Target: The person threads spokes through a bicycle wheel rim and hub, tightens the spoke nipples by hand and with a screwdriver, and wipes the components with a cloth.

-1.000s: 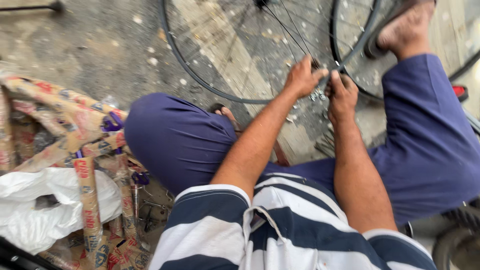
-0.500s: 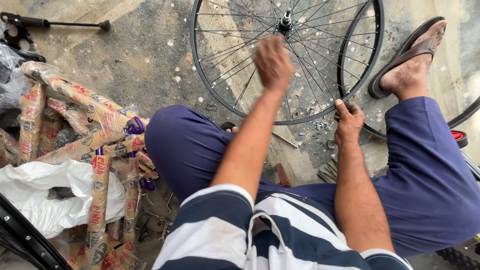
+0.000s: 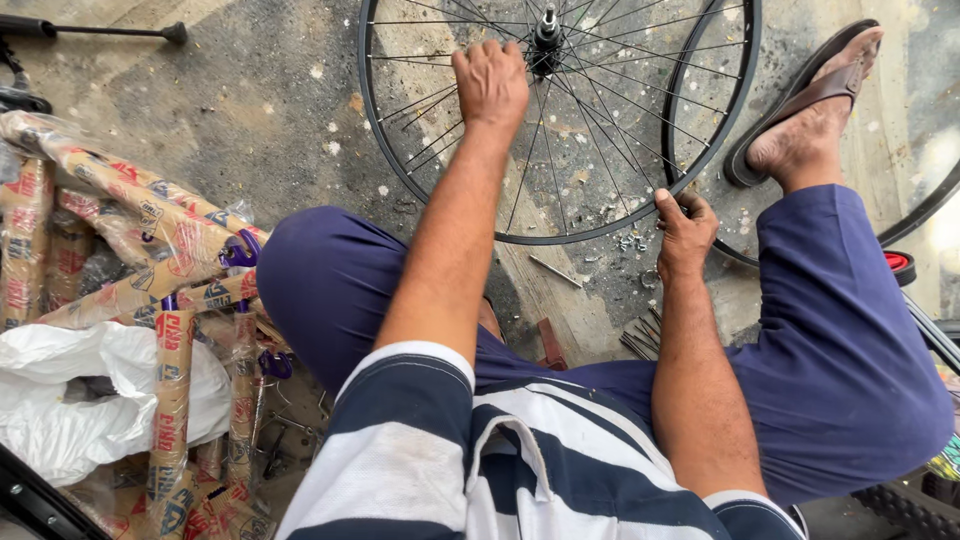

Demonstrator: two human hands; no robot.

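A black spoked bicycle wheel (image 3: 400, 150) lies flat on the concrete in front of me, its hub (image 3: 546, 30) pointing up. My left hand (image 3: 490, 80) is closed around spokes just left of the hub. My right hand (image 3: 686, 232) grips the near right part of the rim, fingers curled over it. I sit with my knees apart in dark blue trousers, my sandalled right foot (image 3: 810, 110) beside the wheel.
A bicycle frame wrapped in brown printed paper (image 3: 150, 290) lies at my left over a white plastic bag (image 3: 90, 400). A second rim (image 3: 925, 210) shows at the right. Loose spokes (image 3: 640, 340) and small parts lie between my legs. A long black tool (image 3: 100, 30) rests top left.
My left hand rose from the near rim to the spokes by the hub. My right hand stayed on the rim. The view tilted, bringing the whole wheel into sight.
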